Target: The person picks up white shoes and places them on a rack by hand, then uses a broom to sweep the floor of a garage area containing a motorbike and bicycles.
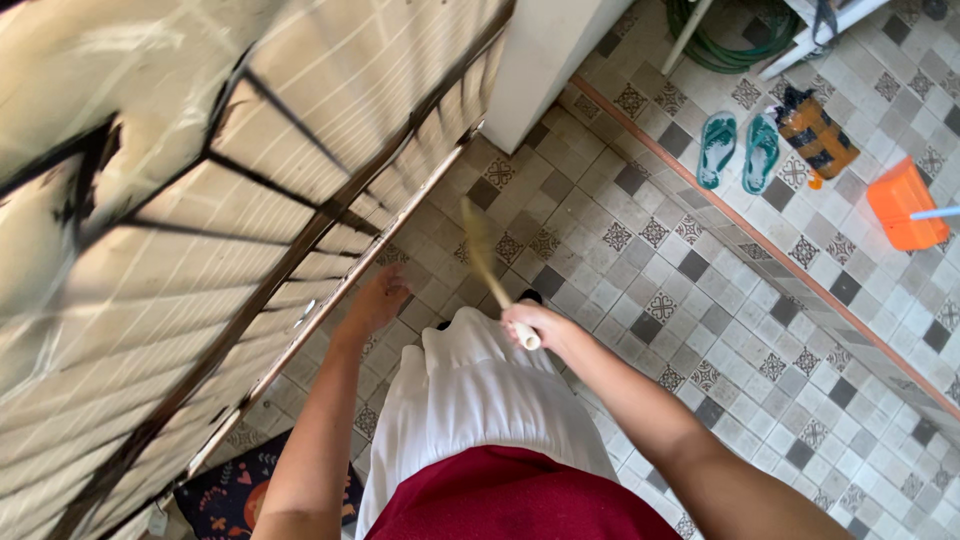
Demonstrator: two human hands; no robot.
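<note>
One broom (pixel 485 255), two hands, right (pixel 530 322) gripping, left (pixel 378 300) free

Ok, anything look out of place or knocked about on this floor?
Nothing stands out as odd. The pair of teal sandals sits neatly side by side, the orange dustpan rests flat, and the green hose lies coiled. No spill shows on the tiles.

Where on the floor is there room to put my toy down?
The tiled floor is bare between the broom in the right hand and the raised step edge. Past that edge it is crowded: green flip-flops, an orange dustpan, a coiled hose. The left hand is by the door.
</note>
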